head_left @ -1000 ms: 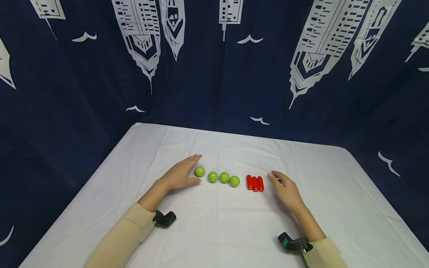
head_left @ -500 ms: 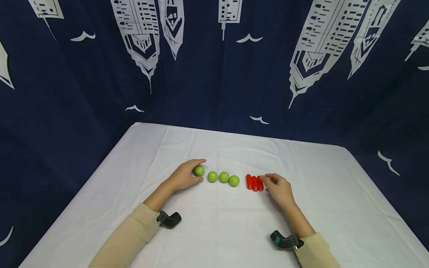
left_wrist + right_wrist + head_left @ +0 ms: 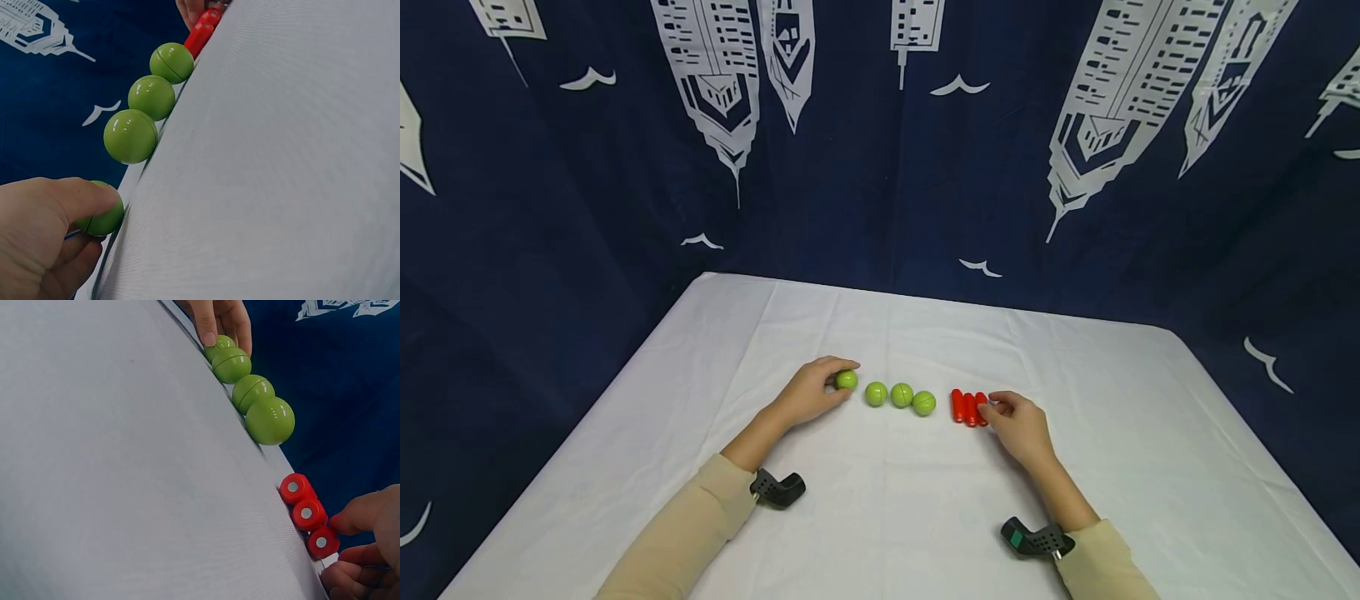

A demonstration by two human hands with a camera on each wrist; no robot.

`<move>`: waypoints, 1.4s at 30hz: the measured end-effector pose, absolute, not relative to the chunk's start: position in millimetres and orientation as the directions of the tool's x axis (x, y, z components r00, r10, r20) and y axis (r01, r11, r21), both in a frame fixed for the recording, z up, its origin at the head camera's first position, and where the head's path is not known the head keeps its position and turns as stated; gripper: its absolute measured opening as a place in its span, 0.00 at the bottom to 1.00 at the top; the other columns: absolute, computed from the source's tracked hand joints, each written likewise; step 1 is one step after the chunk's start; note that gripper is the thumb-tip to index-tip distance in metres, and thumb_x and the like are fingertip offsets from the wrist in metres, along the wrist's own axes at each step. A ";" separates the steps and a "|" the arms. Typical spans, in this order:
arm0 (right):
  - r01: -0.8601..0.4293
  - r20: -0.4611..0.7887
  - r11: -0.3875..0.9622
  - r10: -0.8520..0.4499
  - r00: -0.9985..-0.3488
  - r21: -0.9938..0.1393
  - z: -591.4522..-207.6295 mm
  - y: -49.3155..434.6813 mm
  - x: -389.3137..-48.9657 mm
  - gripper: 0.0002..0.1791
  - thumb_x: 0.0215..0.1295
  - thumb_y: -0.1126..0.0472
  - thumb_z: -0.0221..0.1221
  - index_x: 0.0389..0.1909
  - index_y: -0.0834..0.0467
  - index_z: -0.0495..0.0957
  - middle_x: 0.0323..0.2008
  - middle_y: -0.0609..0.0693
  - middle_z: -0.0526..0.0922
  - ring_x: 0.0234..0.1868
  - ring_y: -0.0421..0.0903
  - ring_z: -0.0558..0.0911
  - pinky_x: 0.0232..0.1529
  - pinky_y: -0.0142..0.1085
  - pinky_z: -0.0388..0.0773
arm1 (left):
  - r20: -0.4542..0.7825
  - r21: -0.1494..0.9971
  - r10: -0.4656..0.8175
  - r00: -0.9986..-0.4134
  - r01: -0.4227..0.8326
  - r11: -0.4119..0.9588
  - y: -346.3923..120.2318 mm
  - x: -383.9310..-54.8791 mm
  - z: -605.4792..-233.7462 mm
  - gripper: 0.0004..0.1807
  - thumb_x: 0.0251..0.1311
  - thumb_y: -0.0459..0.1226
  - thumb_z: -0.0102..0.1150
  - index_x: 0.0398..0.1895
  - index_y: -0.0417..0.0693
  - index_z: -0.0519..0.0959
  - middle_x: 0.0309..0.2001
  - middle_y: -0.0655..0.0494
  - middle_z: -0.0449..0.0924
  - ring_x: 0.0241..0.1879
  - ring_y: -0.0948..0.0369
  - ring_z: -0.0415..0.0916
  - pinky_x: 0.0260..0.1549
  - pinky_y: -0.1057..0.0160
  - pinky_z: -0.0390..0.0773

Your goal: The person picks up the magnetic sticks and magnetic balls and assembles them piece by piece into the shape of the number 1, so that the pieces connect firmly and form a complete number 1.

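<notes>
Left hand (image 3: 808,392): fingers pinching one glossy, seamed green ball (image 3: 847,380). Right hand (image 3: 1022,429): fingers curled about the rightmost red rod (image 3: 322,544), faceted, pale-dotted end. Alongside: two matching rods (image 3: 957,406). Between hands: three smooth spheres (image 3: 902,395). Beneath: table (image 3: 850,517), creased white cloth.

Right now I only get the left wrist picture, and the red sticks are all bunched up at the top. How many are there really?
Observer: The head view shows three red sticks, lying side by side.

Operator: Cool! Which one is the right hand at?

Observer: The one farthest from the green balls.

Operator: And what clothes can you see?

Observer: The head view shows tan sleeves, one on each side.
</notes>
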State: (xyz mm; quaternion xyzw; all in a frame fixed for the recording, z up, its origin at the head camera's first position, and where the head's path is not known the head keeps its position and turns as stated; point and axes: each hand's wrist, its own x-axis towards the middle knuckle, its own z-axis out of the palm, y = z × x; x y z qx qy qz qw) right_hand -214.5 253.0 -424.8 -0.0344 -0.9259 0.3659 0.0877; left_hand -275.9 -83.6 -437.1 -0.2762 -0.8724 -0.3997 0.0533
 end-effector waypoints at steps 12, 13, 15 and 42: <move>-0.005 0.167 0.819 0.111 -0.980 -0.573 -418.2 249.0 -209.3 0.14 0.58 0.63 0.61 0.40 0.70 0.80 0.22 0.51 0.76 0.25 0.47 0.73 0.25 0.35 0.69 | 0.295 0.700 0.430 -0.853 0.500 0.510 -83.9 -276.9 -437.7 0.21 0.59 0.28 0.65 0.57 0.39 0.78 0.54 0.45 0.78 0.52 0.53 0.76 0.51 0.64 0.78; -0.003 0.163 0.825 0.108 -0.981 -0.565 -418.1 249.1 -209.0 0.14 0.58 0.63 0.61 0.40 0.70 0.80 0.22 0.51 0.76 0.25 0.48 0.73 0.26 0.35 0.69 | 0.294 0.702 0.428 -0.855 0.497 0.510 -83.7 -276.7 -437.5 0.21 0.59 0.29 0.65 0.57 0.39 0.78 0.54 0.45 0.78 0.52 0.53 0.76 0.51 0.64 0.78; 0.000 0.157 0.833 0.104 -0.982 -0.553 -417.9 249.2 -208.8 0.14 0.57 0.63 0.61 0.39 0.70 0.80 0.22 0.51 0.76 0.26 0.48 0.73 0.26 0.35 0.70 | 0.292 0.710 0.423 -0.858 0.490 0.505 -83.5 -276.9 -437.1 0.21 0.59 0.29 0.65 0.57 0.39 0.78 0.54 0.44 0.78 0.52 0.53 0.77 0.51 0.64 0.78; 0.105 -0.042 0.479 0.140 -0.989 -0.872 -390.5 231.0 -202.7 0.17 0.65 0.63 0.58 0.50 0.71 0.77 0.37 0.57 0.81 0.32 0.49 0.81 0.35 0.35 0.83 | 0.194 0.919 0.342 -0.919 0.293 0.265 -73.2 -269.9 -410.2 0.23 0.62 0.38 0.65 0.58 0.38 0.77 0.52 0.47 0.80 0.51 0.53 0.78 0.46 0.60 0.81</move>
